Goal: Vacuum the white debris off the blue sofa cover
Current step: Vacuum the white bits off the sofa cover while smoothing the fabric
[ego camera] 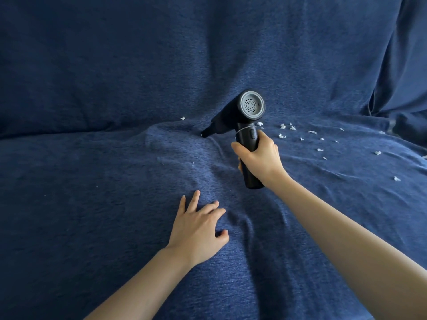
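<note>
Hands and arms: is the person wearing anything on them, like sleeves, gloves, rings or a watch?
No. Both arms are bare as far as the picture shows, with no sleeves in view. The left hand and the right hand have no gloves, and no rings, watch or bracelet can be seen on the fingers or wrists. The fingernails look short and plain.

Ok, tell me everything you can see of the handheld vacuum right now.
The handheld vacuum is matte black, plastic by the look of it, shaped like a pistol. A grey round vented cap faces the camera at the back of its body. A narrow nozzle slants down and left, its tip on the blue sofa cover. The right hand grips the handle, just below an oval button.
</note>
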Tool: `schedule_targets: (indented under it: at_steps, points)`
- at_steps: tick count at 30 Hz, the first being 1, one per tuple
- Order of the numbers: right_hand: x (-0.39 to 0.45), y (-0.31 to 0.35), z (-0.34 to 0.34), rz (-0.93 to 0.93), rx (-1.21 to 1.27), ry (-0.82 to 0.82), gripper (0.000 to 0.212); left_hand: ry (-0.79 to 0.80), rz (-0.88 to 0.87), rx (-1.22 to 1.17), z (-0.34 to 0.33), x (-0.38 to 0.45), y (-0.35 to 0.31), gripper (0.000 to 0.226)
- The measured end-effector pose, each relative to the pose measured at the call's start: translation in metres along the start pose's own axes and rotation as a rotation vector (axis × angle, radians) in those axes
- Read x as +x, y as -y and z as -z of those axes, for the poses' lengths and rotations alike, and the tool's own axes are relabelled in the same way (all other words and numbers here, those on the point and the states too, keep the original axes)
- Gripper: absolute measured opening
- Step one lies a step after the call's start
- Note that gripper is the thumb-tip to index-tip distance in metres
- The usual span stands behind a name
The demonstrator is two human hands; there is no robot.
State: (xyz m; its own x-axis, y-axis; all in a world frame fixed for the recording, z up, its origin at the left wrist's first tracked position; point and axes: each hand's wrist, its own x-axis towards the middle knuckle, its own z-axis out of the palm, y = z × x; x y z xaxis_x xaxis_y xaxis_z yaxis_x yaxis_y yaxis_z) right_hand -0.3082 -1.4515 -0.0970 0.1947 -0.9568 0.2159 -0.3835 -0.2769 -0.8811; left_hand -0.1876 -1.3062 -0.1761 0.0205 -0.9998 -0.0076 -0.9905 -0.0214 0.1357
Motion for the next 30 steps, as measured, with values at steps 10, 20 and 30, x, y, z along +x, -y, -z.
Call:
schedule_targets:
  at_steps: [10,20,30]
  points:
    - [0.004,0.011,-0.015,0.027,0.146,0.013,0.024,0.002,-0.009,0.002,0.0,-0.004,0.0,0.056]
    - [0.016,0.021,-0.026,0.045,0.198,-0.011,0.028,0.006,-0.017,-0.01,0.0,-0.004,0.0,0.056]
    - [0.043,0.064,-0.041,0.081,0.077,-0.019,0.027,-0.029,-0.065,-0.051,-0.002,-0.008,0.001,0.039]
